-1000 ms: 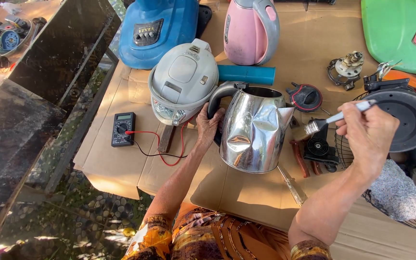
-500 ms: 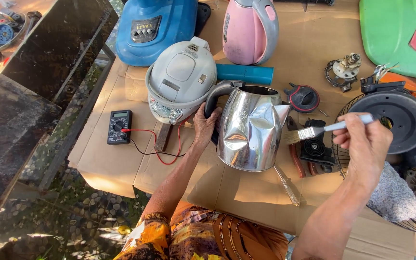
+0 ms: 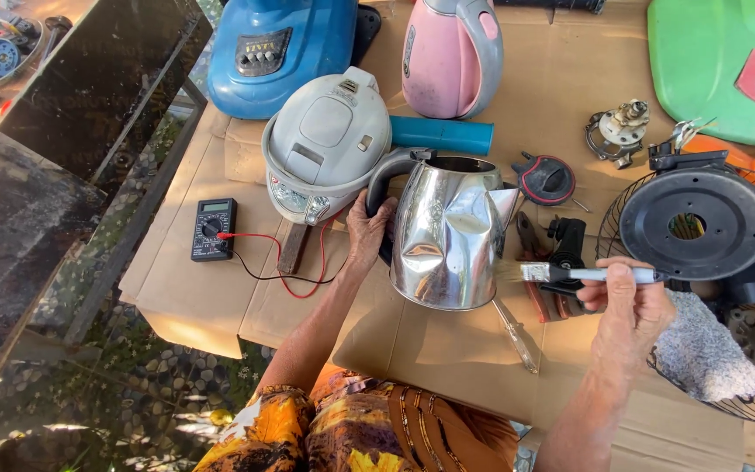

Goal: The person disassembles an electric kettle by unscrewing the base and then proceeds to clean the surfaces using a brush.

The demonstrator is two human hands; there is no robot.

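A dented shiny steel kettle (image 3: 447, 240) with a black handle stands tilted on brown cardboard (image 3: 447, 350). My left hand (image 3: 369, 232) is closed round its handle. Held in my right hand (image 3: 626, 301) is a small paintbrush (image 3: 561, 274) with a light handle; its bristles touch the kettle's right side. A screwdriver (image 3: 515, 330) lies on the cardboard just under the kettle.
Behind the kettle sit a white rice cooker (image 3: 325, 144), a blue tube (image 3: 441, 135), a pink kettle (image 3: 452, 57) and a blue appliance (image 3: 277, 48). A black multimeter (image 3: 213, 229) with red lead lies left. Fan parts (image 3: 696, 223), a grey cloth (image 3: 709, 350) and a green housing (image 3: 727, 61) crowd the right.
My right hand has dropped and swung the brush from up and to the right down to the kettle's side. My left hand keeps its hold on the handle.
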